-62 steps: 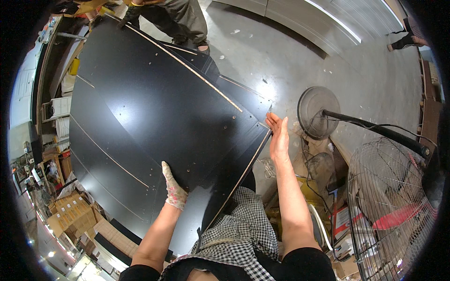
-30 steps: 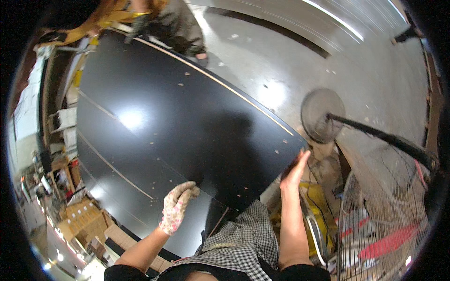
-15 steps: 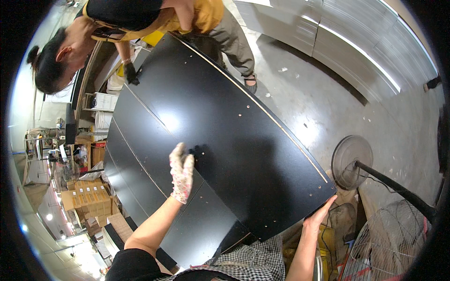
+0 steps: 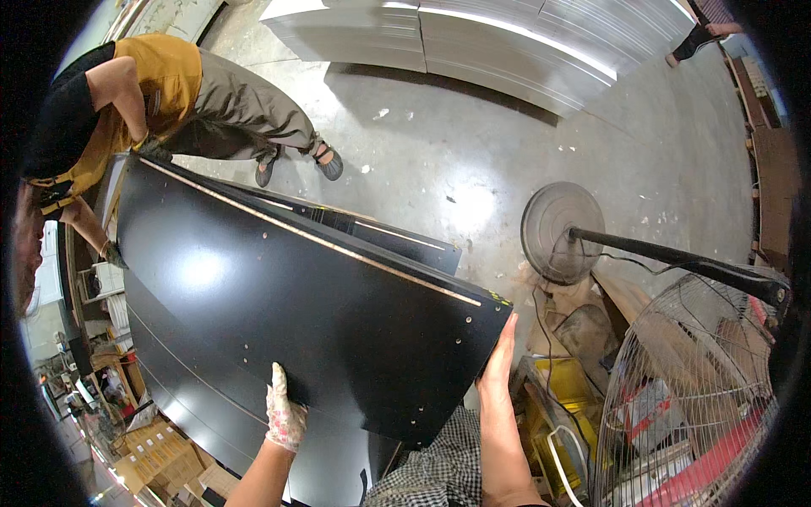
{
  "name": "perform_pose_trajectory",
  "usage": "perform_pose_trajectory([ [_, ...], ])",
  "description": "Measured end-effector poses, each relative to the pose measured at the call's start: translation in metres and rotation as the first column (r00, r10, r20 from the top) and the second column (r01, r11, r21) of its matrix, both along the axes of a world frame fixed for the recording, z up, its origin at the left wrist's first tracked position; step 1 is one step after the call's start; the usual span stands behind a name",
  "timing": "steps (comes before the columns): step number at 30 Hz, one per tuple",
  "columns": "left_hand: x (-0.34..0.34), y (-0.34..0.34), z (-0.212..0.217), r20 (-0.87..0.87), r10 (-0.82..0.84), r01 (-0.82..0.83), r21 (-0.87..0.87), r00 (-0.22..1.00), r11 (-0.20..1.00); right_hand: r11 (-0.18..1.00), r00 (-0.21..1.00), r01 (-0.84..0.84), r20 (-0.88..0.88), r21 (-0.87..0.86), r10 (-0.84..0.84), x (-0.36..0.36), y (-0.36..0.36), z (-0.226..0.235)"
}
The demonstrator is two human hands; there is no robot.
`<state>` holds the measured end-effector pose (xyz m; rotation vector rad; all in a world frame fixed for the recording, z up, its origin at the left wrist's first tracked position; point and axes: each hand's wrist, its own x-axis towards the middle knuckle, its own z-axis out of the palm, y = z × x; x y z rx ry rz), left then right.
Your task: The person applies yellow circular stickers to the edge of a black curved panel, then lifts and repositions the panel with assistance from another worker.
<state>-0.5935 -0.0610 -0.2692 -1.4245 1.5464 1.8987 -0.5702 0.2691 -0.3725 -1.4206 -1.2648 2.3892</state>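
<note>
A large glossy black panel (image 4: 279,296) with small drilled holes and a pale edge strip is lifted off a stack of similar black panels (image 4: 169,372). My left hand (image 4: 285,416), in a worn patterned glove, presses flat against the panel's near face. My bare right hand (image 4: 498,359) is pressed flat against the panel's near right end with its fingers straight. At the far left end a person in a yellow top (image 4: 127,93) bends over and grips the other end with gloved hands.
A standing fan lies tipped at right, with its round base (image 4: 562,232) on the concrete floor and its wire cage (image 4: 693,380) close to my right arm. Stacked pale sheets (image 4: 473,42) lie at the back. Cardboard boxes (image 4: 160,465) and clutter sit at lower left.
The panel has been raised and swung, its right end now lifted toward me. My left hand slid down to its lower edge, my right hand stays at the right end. The other person came into view.
</note>
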Motion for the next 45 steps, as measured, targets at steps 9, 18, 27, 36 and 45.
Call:
perform_pose_trajectory([
  [9,0.013,0.007,-0.008,-0.045,0.162,-0.155,0.134,0.986,0.979,0.992,0.997,-0.058,-0.035,0.112,0.062,-0.015,-0.007,0.011],
  [18,0.013,0.006,-0.011,0.017,0.217,-0.217,0.106,0.976,0.97,0.978,0.995,-0.098,0.003,0.184,0.099,-0.027,-0.008,0.02],
  [27,0.007,0.008,-0.006,-0.008,0.151,-0.151,0.067,0.988,0.986,0.98,0.999,-0.052,0.025,0.191,0.048,-0.036,-0.006,0.018],
  [36,0.0,0.009,-0.007,-0.04,0.11,-0.111,-0.024,0.993,0.993,0.973,0.997,-0.08,0.029,0.218,0.075,-0.042,-0.004,0.019],
  [45,-0.01,0.002,-0.005,-0.04,0.014,-0.011,0.062,0.999,0.998,0.987,0.999,0.014,-0.045,0.163,-0.006,-0.037,-0.016,0.017],
])
